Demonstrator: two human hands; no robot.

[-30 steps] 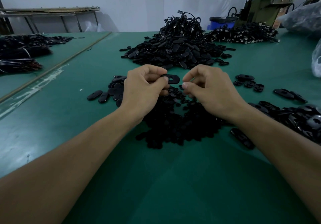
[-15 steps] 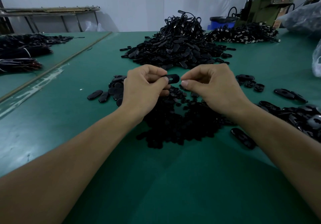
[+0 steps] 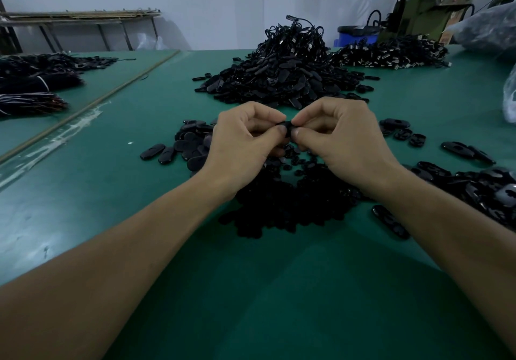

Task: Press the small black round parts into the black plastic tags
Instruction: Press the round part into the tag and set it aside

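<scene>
Green table (image 3: 279,290) fills the frame, and it's busy out there: a tall heap (image 3: 282,75) of corded black pieces at upper centre, a lower second heap (image 3: 391,55) to its right, and dark bundles (image 3: 33,80) at the upper left. Behind, along the wall, are a blue bin (image 3: 354,35) and a green machine (image 3: 427,16) in the upper right corner. Closer in, loose tags (image 3: 184,147) lie scattered just left of the hands, and more tags (image 3: 480,189) spread along the right edge. Dead centre, the pile of round parts (image 3: 287,203) sits directly under both wrists, partly hidden by them. Now the hands, raised above that pile at mid-frame: the left hand (image 3: 245,142) is curled, thumb and forefinger pinching one tag (image 3: 285,125). The right hand (image 3: 343,136) meets it knuckle to knuckle, its thumb and forefinger clamped on the tag's other end. The fingertips cover nearly all of the tag, so only a sliver shows between them. Whether a round part is under the right fingertips, I can't tell. Both forearms come in from the bottom corners.
</scene>
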